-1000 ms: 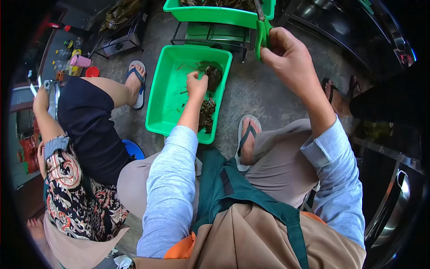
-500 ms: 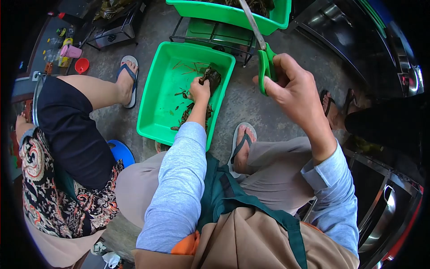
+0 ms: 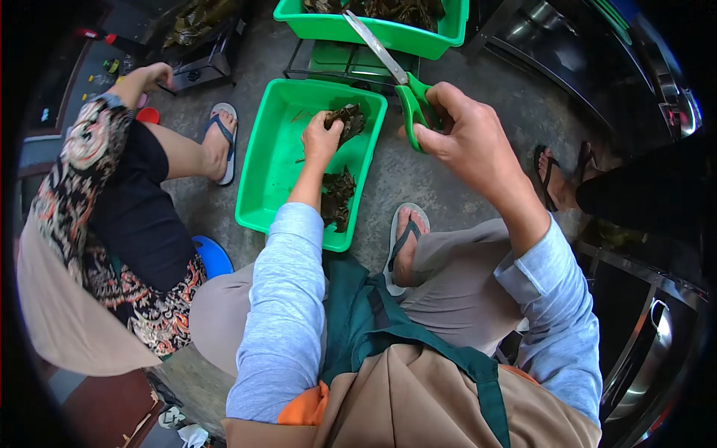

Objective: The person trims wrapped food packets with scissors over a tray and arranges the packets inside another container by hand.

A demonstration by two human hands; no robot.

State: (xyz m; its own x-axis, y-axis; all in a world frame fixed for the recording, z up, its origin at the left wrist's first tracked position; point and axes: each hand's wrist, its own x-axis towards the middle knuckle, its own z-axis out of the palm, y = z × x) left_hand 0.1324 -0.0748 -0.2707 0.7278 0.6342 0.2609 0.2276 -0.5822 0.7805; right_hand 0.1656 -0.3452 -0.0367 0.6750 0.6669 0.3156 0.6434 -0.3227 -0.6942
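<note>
My left hand (image 3: 321, 142) is closed on a dark brown, wrinkled leaf bundle (image 3: 346, 124) inside a green plastic tub (image 3: 254, 160). Part of the bundle is hidden behind my fingers. More dark leaf pieces (image 3: 338, 200) lie in the tub near its right wall, beside my forearm. My right hand (image 3: 467, 134) holds green-handled scissors (image 3: 409, 93) up to the right of the tub, with thumb and fingers at the handles. The metal blades point up and left, apart from the bundle.
Another green tub (image 3: 373, 30) with dark leaf bundles stands on a low stove at the top. On the left sits a co-worker (image 3: 127, 216), one hand stretched toward a second stove (image 3: 205, 71). A blue plastic item (image 3: 213, 256) and a red bowl (image 3: 148, 116) are nearby. Another person's feet (image 3: 549, 175) are at right.
The scissors have swung left and lower with my right hand. My left hand and the bundle have shifted slightly left and up. The co-worker has leaned and stretched an arm forward.
</note>
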